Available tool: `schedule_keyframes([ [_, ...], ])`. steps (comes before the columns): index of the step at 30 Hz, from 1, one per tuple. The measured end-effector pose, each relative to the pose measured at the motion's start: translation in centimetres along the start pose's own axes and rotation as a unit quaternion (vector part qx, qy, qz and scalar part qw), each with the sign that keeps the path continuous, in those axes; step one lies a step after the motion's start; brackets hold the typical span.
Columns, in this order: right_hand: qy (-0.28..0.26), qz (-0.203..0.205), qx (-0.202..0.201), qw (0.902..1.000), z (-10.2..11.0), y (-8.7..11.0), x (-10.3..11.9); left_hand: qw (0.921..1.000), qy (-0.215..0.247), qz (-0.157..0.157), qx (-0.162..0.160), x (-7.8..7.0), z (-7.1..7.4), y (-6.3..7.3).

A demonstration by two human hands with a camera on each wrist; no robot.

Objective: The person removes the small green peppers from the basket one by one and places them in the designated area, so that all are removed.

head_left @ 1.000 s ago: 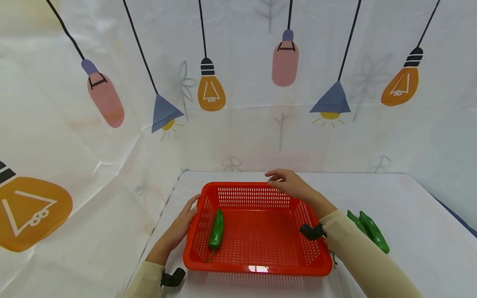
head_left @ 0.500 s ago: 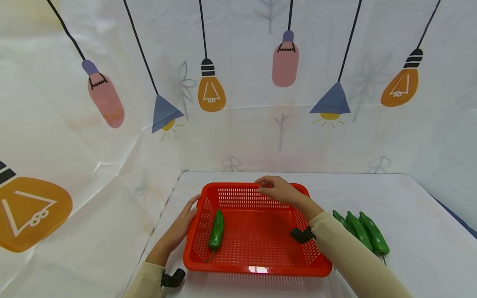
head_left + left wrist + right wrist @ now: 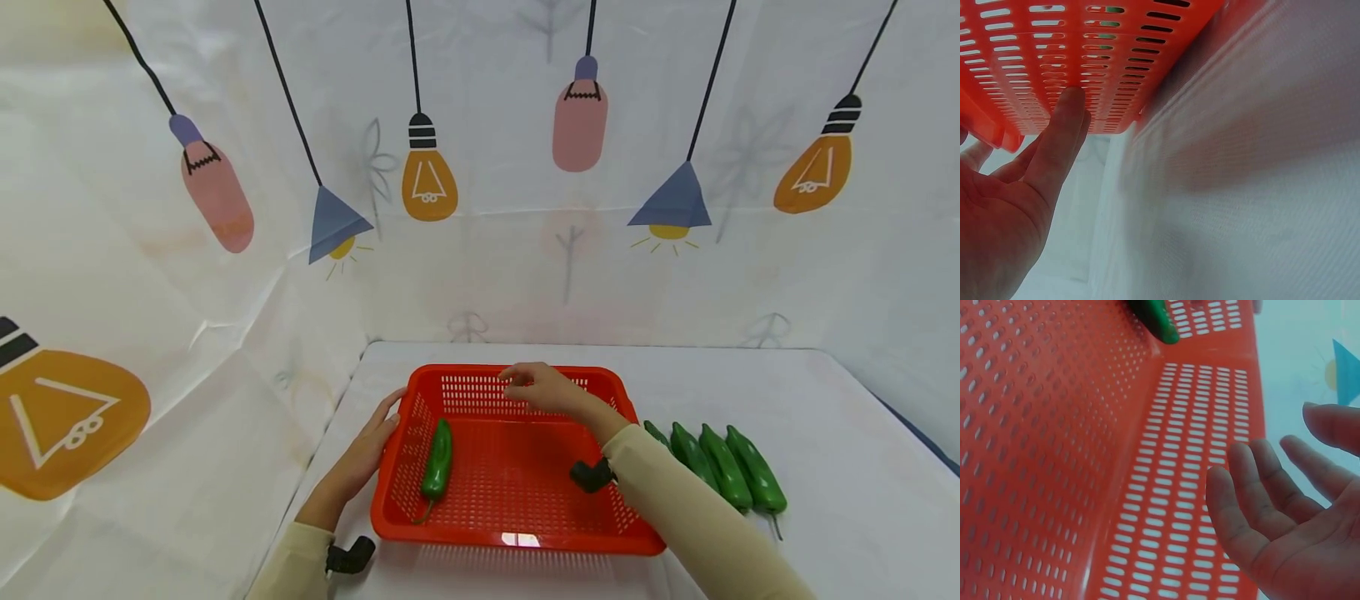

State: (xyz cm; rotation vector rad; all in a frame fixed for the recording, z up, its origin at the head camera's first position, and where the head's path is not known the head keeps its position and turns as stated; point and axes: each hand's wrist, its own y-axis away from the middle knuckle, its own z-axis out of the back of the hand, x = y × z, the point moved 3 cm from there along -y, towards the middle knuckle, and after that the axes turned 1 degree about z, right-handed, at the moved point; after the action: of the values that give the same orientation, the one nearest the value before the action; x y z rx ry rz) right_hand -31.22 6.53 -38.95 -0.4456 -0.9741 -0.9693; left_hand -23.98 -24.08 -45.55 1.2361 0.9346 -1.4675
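A red perforated plastic basket (image 3: 525,546) sits on the white table. Inside it, along the left wall, lies one green chili pepper (image 3: 438,460), its stem toward the near side. My left hand (image 3: 363,454) rests at the basket's left side; in the left wrist view straight fingers (image 3: 1063,140) touch the outer slotted wall below the rim. Over the basket's far part hovers my right hand (image 3: 542,387), its fingers loosely bent, holding nothing. The right wrist view shows its palm and spread fingers (image 3: 1244,500) beside the slotted far wall.
Several green chili peppers (image 3: 723,467) lie in a row right of the basket, some partly behind my right forearm. A white sheet printed with hanging lamps (image 3: 517,275) stands behind the table and along its left. A dark wrist camera (image 3: 351,556) sits on my left wrist.
My right hand has moved left from the basket's far right rim to above its far part, uncovering more peppers on the right. The left hand and the pepper in the basket stay put.
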Motion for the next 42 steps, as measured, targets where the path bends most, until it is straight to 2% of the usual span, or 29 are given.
schedule_keyframes([
  [5, -0.004, -0.014, 0.002, 0.9999, -0.5, -0.2, 0.2, 1.0000, 0.005, 0.005, 0.000, 0.0, 0.0, -0.1],
  [15, -0.004, -0.004, 0.032, 0.9995, -1.7, -1.1, 0.1, 0.9999, 0.002, -0.004, 0.013, -0.1, 0.1, -0.1],
  [23, -0.012, -0.025, 0.049, 0.9984, -3.6, -1.7, 0.0, 0.9999, 0.009, 0.010, 0.005, 0.1, 0.0, 0.0],
  [32, -0.012, -0.032, 0.068, 0.9971, -5.3, -2.4, 0.2, 0.9998, 0.012, -0.005, 0.014, -0.4, -0.2, 0.1],
  [42, -0.021, -0.065, 0.079, 0.9945, -7.7, -2.8, 0.2, 0.9998, 0.008, -0.010, 0.018, -0.4, -0.2, 0.3],
])
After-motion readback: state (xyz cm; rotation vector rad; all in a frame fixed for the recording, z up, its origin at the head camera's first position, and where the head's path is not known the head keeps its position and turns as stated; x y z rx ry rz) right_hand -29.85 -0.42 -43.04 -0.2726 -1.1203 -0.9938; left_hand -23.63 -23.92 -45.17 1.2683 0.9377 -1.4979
